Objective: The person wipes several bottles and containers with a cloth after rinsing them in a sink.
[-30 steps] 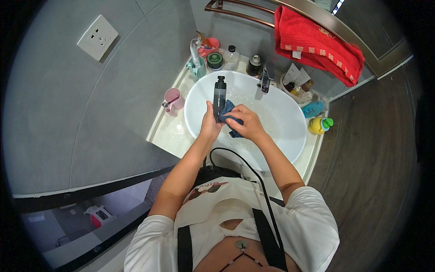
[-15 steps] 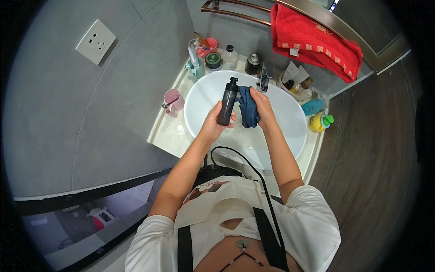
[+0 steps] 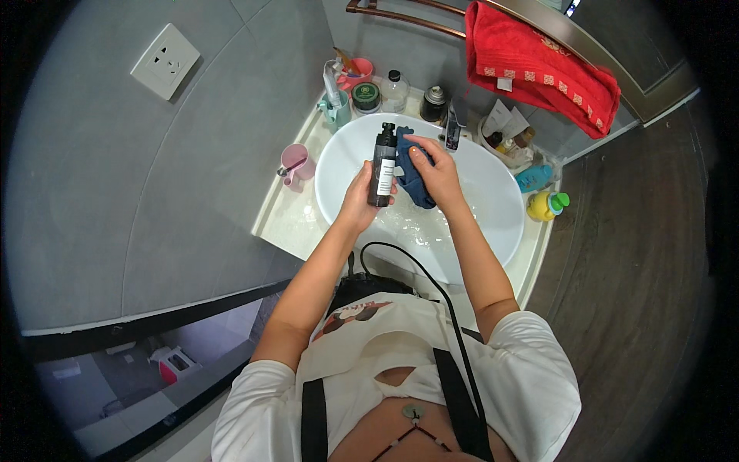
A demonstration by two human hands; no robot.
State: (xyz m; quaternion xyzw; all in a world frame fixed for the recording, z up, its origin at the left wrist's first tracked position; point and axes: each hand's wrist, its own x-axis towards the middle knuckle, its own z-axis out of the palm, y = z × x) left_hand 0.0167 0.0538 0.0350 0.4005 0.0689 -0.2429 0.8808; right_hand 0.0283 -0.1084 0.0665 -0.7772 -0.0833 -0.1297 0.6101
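A bathroom, probably in a home

A white oval ceramic basin (image 3: 493, 227) with a dark metal faucet (image 3: 453, 137) at its far side sits on a glossy cream counter (image 3: 285, 219). Far right, a red patterned towel (image 3: 531, 69) hangs from a copper-coloured metal rail (image 3: 416, 21). A pink cup (image 3: 306, 168) at left, a pale green cup (image 3: 336, 117) holding a white tube (image 3: 330, 78), and a yellow bottle with green cap (image 3: 541, 206) at right suggest household washing.

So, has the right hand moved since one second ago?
Yes: the right hand has moved rightward and away from the person, closer to the faucet.
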